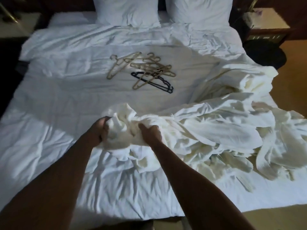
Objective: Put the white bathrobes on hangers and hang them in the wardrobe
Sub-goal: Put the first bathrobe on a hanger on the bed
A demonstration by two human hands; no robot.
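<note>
A heap of white bathrobes [224,130] sprawls over the right side of the bed. One robe's bunched end [123,125] lies at the heap's left edge, and both hands hold it. My left hand [99,128] grips the cloth from the left, and my right hand [151,131] grips it from the right, fingers curled into the folds. Farther up the bed lies a loose pile of several beige hangers [146,67], with a black hanger [156,82] partly under them. No wardrobe is in view.
The bed [58,97] has a crumpled white duvet and two pillows [127,10] at its head. A bedside table [269,25] stands at the far right, another at the far left. Carpeted floor [292,63] runs along the bed's right side and foot.
</note>
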